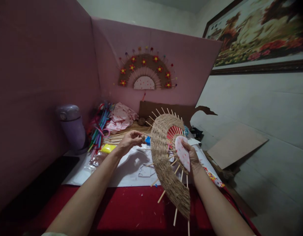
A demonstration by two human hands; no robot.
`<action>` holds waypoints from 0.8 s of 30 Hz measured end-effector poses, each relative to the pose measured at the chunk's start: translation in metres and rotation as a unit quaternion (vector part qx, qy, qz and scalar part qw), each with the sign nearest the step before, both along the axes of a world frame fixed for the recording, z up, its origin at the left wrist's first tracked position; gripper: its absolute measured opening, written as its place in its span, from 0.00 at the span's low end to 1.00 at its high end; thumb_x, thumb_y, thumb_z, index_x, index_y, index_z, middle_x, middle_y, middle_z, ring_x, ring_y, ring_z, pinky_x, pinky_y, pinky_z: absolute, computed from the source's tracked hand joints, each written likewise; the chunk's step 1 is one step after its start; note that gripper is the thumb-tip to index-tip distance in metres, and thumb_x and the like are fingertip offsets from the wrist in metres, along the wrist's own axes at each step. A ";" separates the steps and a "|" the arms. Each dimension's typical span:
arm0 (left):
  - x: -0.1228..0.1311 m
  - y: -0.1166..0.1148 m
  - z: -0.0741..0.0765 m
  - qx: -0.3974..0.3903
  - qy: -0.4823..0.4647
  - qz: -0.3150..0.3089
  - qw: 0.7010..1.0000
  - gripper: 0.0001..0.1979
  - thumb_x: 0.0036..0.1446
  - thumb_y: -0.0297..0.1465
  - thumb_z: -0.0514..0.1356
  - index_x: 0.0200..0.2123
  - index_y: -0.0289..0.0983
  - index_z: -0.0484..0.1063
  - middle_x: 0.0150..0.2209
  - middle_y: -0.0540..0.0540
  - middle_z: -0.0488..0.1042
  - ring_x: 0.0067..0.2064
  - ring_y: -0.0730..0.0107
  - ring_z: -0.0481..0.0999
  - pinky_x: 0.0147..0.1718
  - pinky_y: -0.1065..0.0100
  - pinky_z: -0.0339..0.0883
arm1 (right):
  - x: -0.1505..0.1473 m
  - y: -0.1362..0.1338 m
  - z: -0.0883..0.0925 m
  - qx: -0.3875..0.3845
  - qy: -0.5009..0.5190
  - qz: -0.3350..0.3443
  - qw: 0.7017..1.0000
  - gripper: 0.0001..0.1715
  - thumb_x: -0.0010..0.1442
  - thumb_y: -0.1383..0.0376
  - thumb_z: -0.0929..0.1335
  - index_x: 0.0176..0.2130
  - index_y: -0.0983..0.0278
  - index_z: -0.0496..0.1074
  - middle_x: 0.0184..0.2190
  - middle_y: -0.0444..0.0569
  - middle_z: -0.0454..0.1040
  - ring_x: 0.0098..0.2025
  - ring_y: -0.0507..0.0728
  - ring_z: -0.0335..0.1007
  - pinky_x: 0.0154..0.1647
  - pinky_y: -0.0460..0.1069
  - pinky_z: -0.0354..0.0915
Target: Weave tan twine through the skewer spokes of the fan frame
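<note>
My right hand (192, 160) grips a woven half-round fan (158, 147) by its white, red-dotted centre piece (182, 154), thumb on the near face. Brown twine is woven in a wide band around thin wooden sticks, whose bare ends stick out past the outer edge. The fan is tilted upright, its curve facing left. Left of it, my left hand (130, 141) is closed in a pinch on a small brown lump (143, 139), twine-like in colour, close to the stick ends. Whether the lump is joined to the fan, I cannot tell.
A similar fan with red flowers (144, 61) hangs on the pink board. On the table are a purple bottle (72, 129), coloured pipe cleaners (100, 123), pink dotted cloth (122, 117), a yellow packet (108, 148) and white paper (122, 173). Brown cardboard (166, 109) stands behind.
</note>
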State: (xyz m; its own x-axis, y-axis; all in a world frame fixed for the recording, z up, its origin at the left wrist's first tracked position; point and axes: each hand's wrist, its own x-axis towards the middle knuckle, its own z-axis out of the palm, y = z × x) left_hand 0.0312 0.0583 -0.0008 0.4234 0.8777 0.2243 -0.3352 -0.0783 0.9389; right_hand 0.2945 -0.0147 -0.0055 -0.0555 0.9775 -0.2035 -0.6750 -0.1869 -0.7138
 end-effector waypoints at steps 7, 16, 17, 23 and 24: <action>0.001 -0.002 0.004 0.050 0.133 0.043 0.989 0.11 0.39 0.31 0.66 0.28 0.30 0.74 0.21 0.46 0.73 0.23 0.72 0.71 0.18 0.73 0.59 | -0.001 -0.001 0.001 0.008 0.001 -0.007 1.000 0.10 0.51 0.62 0.67 0.33 0.66 0.71 0.23 0.49 0.76 0.21 0.57 0.72 0.25 0.53 0.71; 0.001 -0.003 0.006 0.036 0.027 0.031 0.999 0.11 0.37 0.22 0.63 0.30 0.33 0.71 0.22 0.49 0.72 0.21 0.78 0.67 0.18 0.76 0.52 | -0.001 0.004 0.003 0.004 0.002 -0.047 0.999 0.07 0.52 0.65 0.66 0.30 0.65 0.72 0.20 0.48 0.75 0.17 0.54 0.70 0.19 0.48 0.69; 0.000 -0.003 0.007 0.022 -0.007 0.032 0.999 0.10 0.37 0.22 0.63 0.29 0.33 0.70 0.22 0.49 0.72 0.21 0.78 0.67 0.18 0.76 0.53 | -0.001 0.006 0.004 0.010 0.003 -0.064 0.998 0.07 0.52 0.65 0.65 0.31 0.65 0.72 0.20 0.47 0.75 0.17 0.54 0.70 0.18 0.47 0.69; -0.013 0.001 0.009 -0.080 -0.113 0.060 0.989 0.16 0.40 0.21 0.62 0.36 0.34 0.69 0.27 0.48 0.72 0.25 0.75 0.71 0.21 0.75 0.63 | 0.002 0.010 0.002 0.011 0.007 -0.124 0.992 0.06 0.53 0.67 0.64 0.29 0.65 0.71 0.19 0.46 0.75 0.16 0.53 0.69 0.16 0.45 0.67; -0.014 0.003 0.008 -0.097 -0.116 0.065 0.986 0.17 0.40 0.21 0.62 0.37 0.34 0.69 0.28 0.48 0.72 0.25 0.76 0.71 0.21 0.75 0.63 | 0.003 0.009 0.001 0.013 0.007 -0.126 0.992 0.06 0.53 0.66 0.64 0.29 0.65 0.71 0.19 0.46 0.75 0.16 0.53 0.69 0.16 0.45 0.67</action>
